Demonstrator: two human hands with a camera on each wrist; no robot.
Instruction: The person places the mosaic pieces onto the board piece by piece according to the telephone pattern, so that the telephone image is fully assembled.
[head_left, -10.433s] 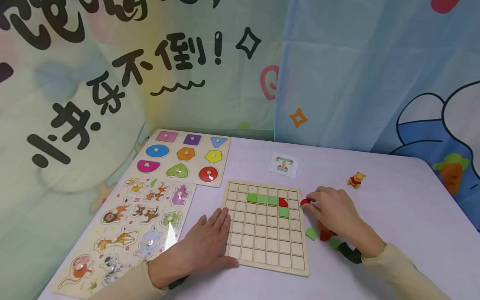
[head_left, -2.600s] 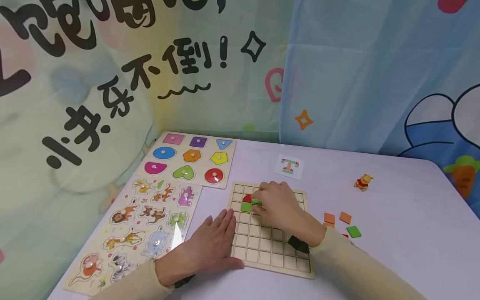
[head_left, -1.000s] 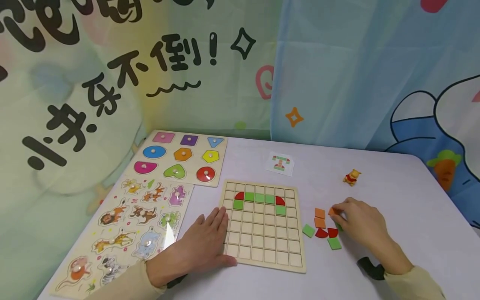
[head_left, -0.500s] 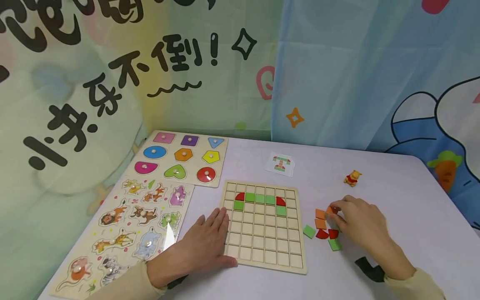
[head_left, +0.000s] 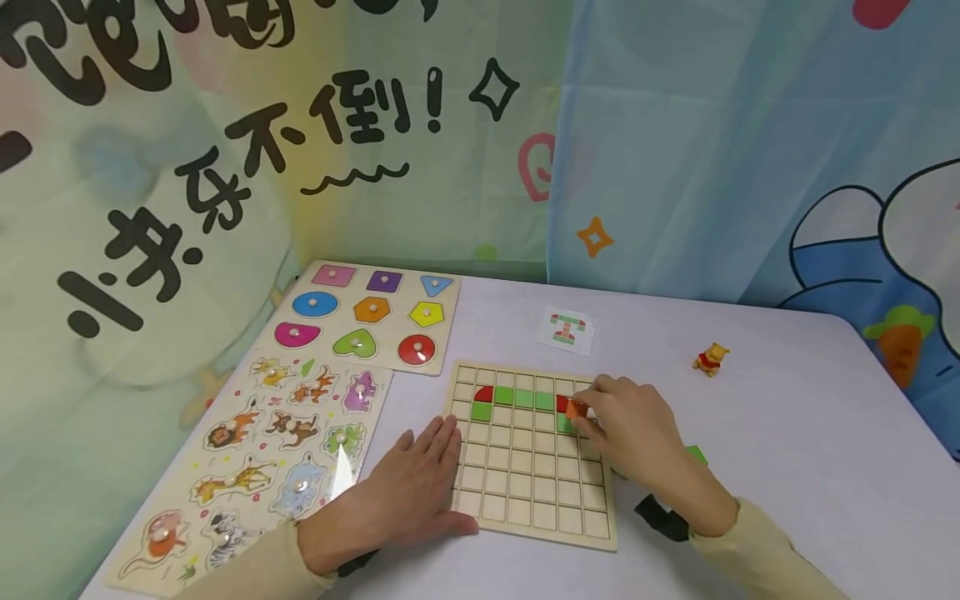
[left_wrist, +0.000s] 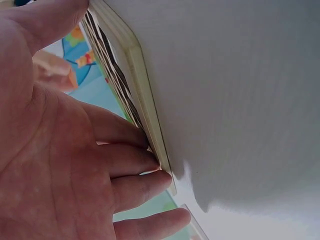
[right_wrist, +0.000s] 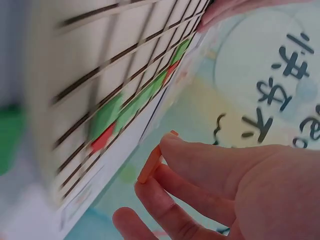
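Observation:
My right hand (head_left: 637, 429) pinches an orange square tile (head_left: 573, 410) between thumb and fingertips, held above the right side of the wooden grid board (head_left: 517, 483). In the right wrist view the orange tile (right_wrist: 152, 162) stands edge-on, apart from the board. A row of green square tiles (head_left: 523, 398) lies in the upper cells, with a red quarter-round tile (head_left: 483, 393) at its left end and another, partly covered, at its right. One green tile sits below each red one. My left hand (head_left: 408, 483) rests with straight fingers against the board's left edge.
A small card (head_left: 566, 330) with a coloured tile pattern lies behind the board. A bear figurine (head_left: 710, 359) stands at the right. Knobbed shape puzzle (head_left: 401, 321) and animal puzzle (head_left: 255, 442) boards lie left. A loose green tile (head_left: 697, 453) shows past my right arm.
My right hand has picked up an orange tile from the loose pieces and moved left over the board. Since the oldest frame, a red and a green tile were added at the row's left end.

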